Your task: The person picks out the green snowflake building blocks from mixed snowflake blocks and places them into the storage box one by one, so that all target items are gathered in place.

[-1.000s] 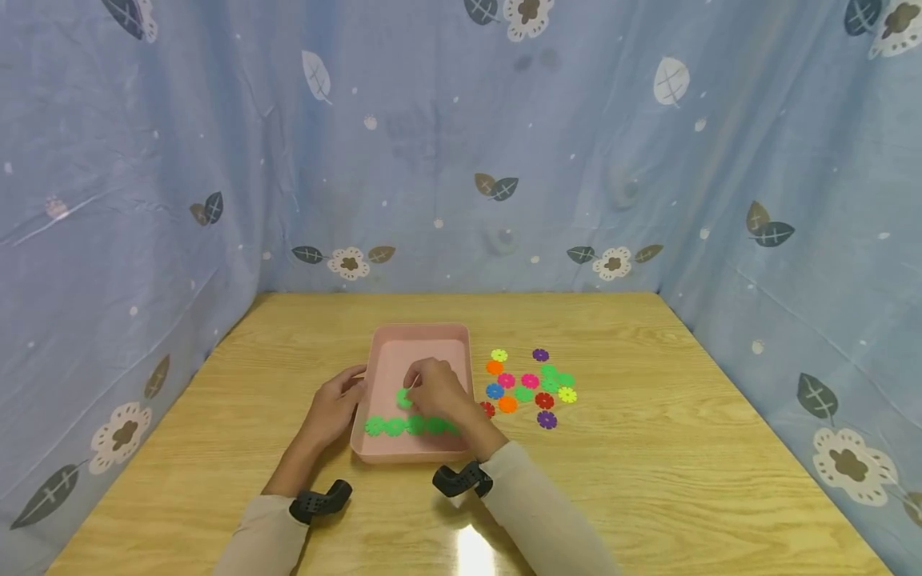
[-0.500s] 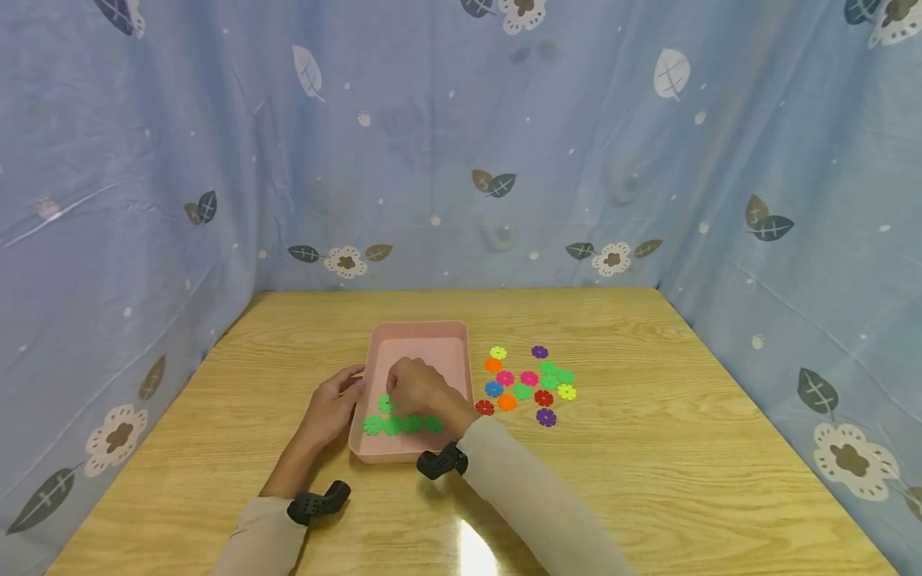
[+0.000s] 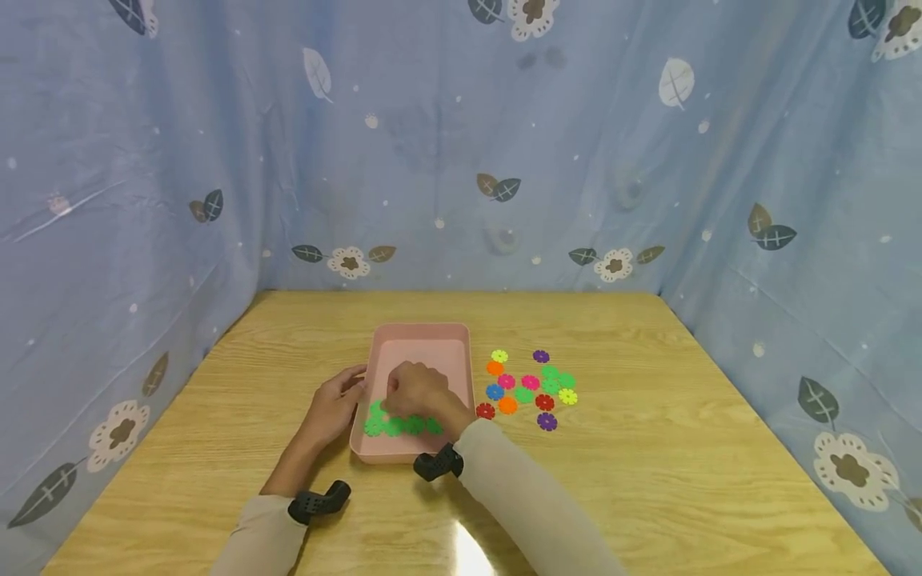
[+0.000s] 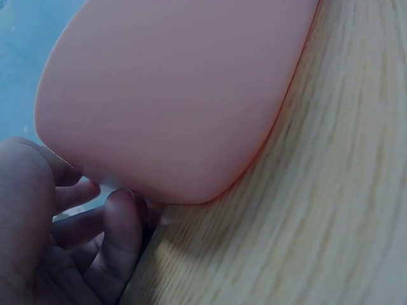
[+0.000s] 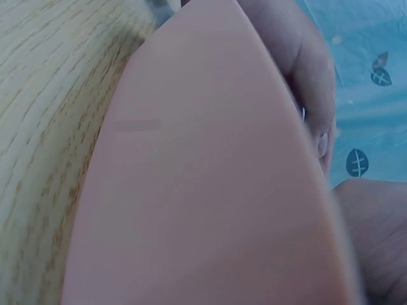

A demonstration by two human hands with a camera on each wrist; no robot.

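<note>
My left hand (image 3: pixel 333 410) holds the left side of a pink plastic tray (image 3: pixel 414 459), and in the left wrist view its bent fingers (image 4: pixel 121 222) lie against the wall and rim. Inside the tray my right hand (image 3: pixel 419 390) has curled fingers and pinches a green snowflake disc (image 3: pixel 377 408); the back of the hand hides its fingertips. Just in front of it, several green snowflake discs (image 3: pixel 393 426) lie in a row along the tray's near end. The right wrist view is mostly filled by the tray's outer wall (image 5: pixel 203 140).
Right of the tray, several loose snowflake discs are scattered on the wooden table (image 3: pixel 648 448), among them a purple disc (image 3: pixel 547 422), a blue disc (image 3: pixel 495 392) and a cluster of green discs (image 3: pixel 551 378). A blue patterned curtain (image 3: pixel 446 144) encloses the back and sides.
My right hand has moved left inside the tray, carrying the green disc to the left end, behind the row. My left hand stays at the tray's side.
</note>
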